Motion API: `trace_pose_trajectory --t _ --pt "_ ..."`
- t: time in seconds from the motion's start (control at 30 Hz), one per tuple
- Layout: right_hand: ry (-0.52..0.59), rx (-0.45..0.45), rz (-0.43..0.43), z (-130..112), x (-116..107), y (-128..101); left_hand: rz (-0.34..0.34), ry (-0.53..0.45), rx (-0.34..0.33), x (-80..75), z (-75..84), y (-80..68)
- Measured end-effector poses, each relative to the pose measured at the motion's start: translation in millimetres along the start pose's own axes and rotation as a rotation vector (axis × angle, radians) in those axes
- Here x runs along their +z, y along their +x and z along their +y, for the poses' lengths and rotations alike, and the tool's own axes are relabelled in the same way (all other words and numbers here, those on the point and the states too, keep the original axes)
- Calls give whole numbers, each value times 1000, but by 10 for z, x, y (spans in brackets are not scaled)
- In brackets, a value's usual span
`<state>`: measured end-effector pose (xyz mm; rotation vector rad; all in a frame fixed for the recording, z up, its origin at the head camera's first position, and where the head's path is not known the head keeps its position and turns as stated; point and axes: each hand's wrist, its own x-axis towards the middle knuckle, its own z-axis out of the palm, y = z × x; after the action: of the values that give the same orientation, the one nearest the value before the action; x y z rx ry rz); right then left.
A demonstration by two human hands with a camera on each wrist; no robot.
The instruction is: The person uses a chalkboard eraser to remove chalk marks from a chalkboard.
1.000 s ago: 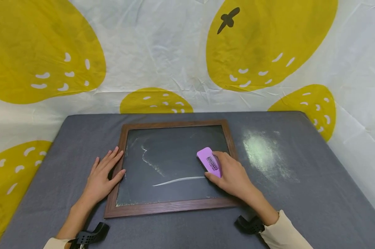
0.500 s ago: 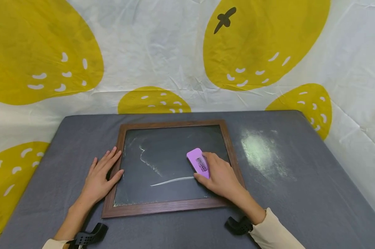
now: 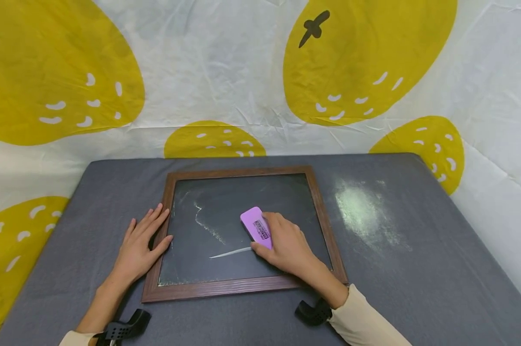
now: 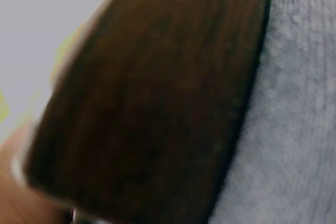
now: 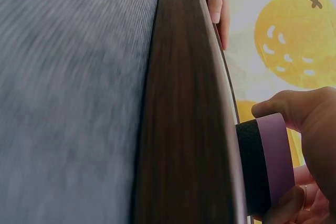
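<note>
A chalkboard (image 3: 225,202) in a brown wooden frame lies on the grey table. My right hand (image 3: 286,242) grips a purple eraser (image 3: 256,226) by its near end, thumb on one side and fingers on the other. In the right wrist view the black felt of the eraser (image 5: 254,166) faces the board. A white chalk line (image 3: 230,253) runs up to the thumb, its right end hidden by the hand. My left hand (image 3: 137,252) rests with straight, spread fingers on the left side of the frame (image 3: 163,218). The left wrist view shows mostly the frame edge (image 4: 147,98).
A fainter, broken chalk mark (image 3: 206,225) is on the board's left half. Pale chalk dust (image 3: 359,209) covers a patch of the grey tablecloth (image 3: 416,274) right of the board. Behind the table hangs a white cloth (image 3: 217,62) with yellow shapes.
My right hand has slid the eraser leftward over the board, and the visible chalk line is shorter. My left hand keeps its place on the frame; the head view shifted slightly.
</note>
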<state>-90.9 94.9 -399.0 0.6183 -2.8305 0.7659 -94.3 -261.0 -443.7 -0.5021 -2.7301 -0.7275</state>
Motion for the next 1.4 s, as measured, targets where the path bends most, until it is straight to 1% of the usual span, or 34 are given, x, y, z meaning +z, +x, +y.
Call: trace_pose_trajectory --t 0.23,0.53,0.77,1.07,1.23,1.4 --pt "21 -23 -19 -151 82 69 3 -5 4 -8 5 -3" --pt "-7 -108 -52 -359 201 203 1 -15 1 -13 8 30" --pt "-4 -115 -69 -485 269 221 -11 -6 -15 -19 19 25" --pt "-7 -136 -117 -631 361 248 -18 -7 -27 -20 20 17" --pt "-4 -141 -133 -657 352 251 -14 -16 -23 -20 11 18" --pt "18 -139 -167 -646 316 254 -14 -40 -14 -31 -10 19"
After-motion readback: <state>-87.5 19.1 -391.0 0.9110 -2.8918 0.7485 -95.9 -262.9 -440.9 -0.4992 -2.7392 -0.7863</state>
